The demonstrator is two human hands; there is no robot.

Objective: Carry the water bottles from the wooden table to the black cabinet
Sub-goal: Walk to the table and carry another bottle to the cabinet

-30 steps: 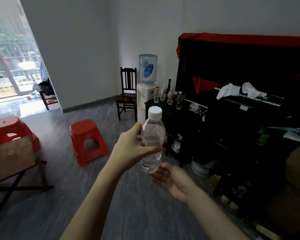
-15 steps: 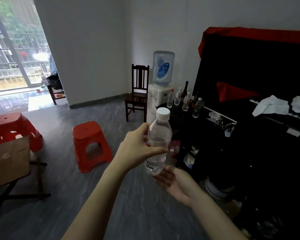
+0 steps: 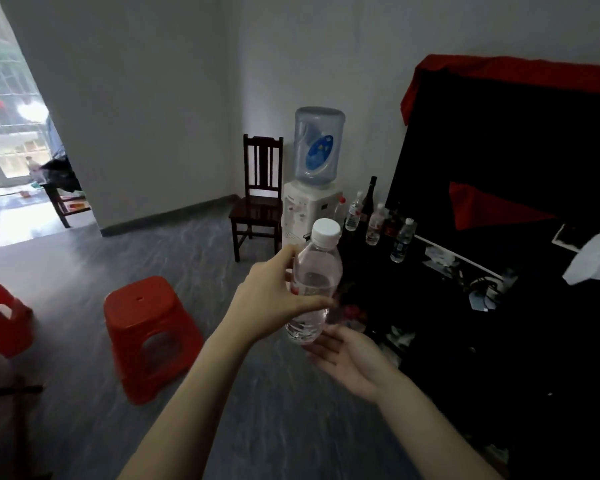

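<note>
My left hand (image 3: pixel 274 299) grips a clear water bottle (image 3: pixel 314 282) with a white cap, upright in mid-air in front of me. Just under the bottle's base, my right hand (image 3: pixel 347 358) lies palm up with fingers straight, touching or nearly touching it. The black cabinet (image 3: pixel 465 306) stands to the right and ahead. On its top stand several small water bottles (image 3: pixel 374 225) and a dark glass bottle (image 3: pixel 371 199). The wooden table is out of view except for a dark leg at the far left edge.
A red plastic stool (image 3: pixel 149 334) stands on the grey floor to my left, another red stool (image 3: pixel 0 317) at the left edge. A water dispenser (image 3: pixel 312 202) and a dark wooden chair (image 3: pixel 260 202) stand by the far wall. White cloth (image 3: pixel 593 261) and cables lie on the cabinet.
I have moved closer to the cabinet; the dispenser and bottles appear larger and the wooden table has slid out of view. Both hands keep their positions on and under the bottle.
</note>
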